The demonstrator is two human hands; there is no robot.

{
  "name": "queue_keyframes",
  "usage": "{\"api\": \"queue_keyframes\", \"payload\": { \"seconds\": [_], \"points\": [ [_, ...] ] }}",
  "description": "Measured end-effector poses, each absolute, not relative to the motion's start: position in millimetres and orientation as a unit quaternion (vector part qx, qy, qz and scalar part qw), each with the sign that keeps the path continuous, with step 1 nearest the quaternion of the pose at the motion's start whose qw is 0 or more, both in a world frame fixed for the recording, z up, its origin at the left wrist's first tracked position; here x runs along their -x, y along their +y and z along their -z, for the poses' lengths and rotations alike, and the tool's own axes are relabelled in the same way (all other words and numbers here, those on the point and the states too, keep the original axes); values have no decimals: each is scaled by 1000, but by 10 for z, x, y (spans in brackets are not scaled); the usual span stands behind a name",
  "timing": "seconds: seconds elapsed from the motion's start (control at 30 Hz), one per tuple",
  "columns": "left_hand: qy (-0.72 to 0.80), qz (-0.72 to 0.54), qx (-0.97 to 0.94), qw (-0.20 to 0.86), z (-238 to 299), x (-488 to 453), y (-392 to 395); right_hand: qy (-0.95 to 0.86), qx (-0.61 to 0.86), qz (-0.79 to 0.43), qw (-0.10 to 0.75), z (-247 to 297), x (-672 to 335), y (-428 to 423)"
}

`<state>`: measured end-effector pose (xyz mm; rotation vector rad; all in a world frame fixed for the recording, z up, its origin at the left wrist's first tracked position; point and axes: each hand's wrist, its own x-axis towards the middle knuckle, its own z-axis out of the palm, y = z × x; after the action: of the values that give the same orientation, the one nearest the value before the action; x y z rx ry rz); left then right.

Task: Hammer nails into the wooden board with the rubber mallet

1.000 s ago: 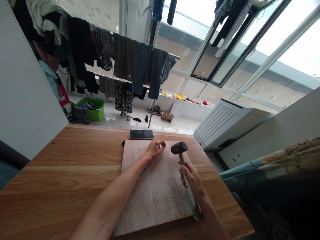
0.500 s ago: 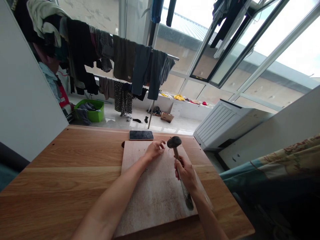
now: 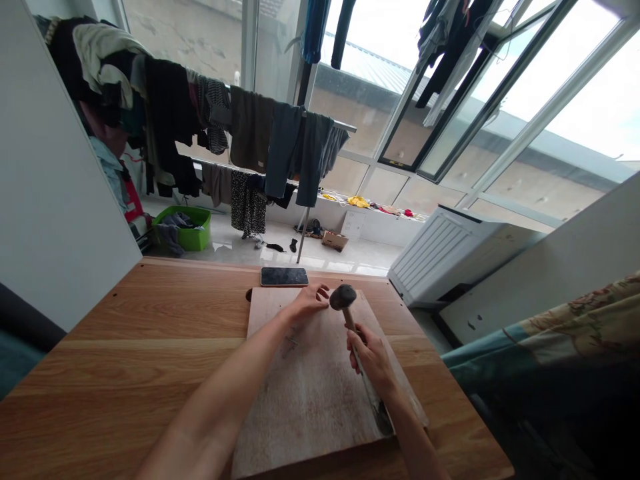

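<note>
Over the head feed, I had the right hand's (image 3: 367,355) fingers clamped around the hammer (image 3: 343,297), its head near the left hand (image 3: 307,304). The left fingers curled over the far part of the wooden board (image 3: 320,393) on the table (image 3: 150,373); I couldn't tell whether they pinched anything.

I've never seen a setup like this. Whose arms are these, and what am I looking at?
No machine here: these are a person's bare arms, seen from a camera on their head, looking forward and down. The right hand grips a hammer by its handle. The left hand is close to the hammer's head; whether it pinches anything is unclear. Thin metal pieces, perhaps nails, lie on a pale board on a wooden table. A phone lies by the board's far edge.
</note>
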<state>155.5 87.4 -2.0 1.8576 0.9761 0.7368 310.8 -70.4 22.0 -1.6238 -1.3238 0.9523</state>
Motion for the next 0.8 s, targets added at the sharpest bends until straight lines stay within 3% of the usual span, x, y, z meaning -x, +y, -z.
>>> {"api": "queue_keyframes", "payload": {
  "seconds": [0.23, 0.37, 0.53, 0.67, 0.8],
  "points": [
    [389, -192, -807, 399, -288, -1037, 867, -459, 658, -417, 427, -34, -3263, -1003],
    [290, -44, -927, 234, -358, -840, 667, -450, 662, -411, 436, 14, -3278, -1021],
    [239, -8, -963, 127, -422, -830, 547, -461, 653, -420, 430, 7, -3268, -1000],
    [270, -20, -948, 168, -395, -902, 601, -458, 657, -417, 429, 17, -3279, -1004],
    [321, -135, -886, 307, -246, -1068, 745, -467, 645, -419, 436, 30, -3290, -1007]
  ]
}}
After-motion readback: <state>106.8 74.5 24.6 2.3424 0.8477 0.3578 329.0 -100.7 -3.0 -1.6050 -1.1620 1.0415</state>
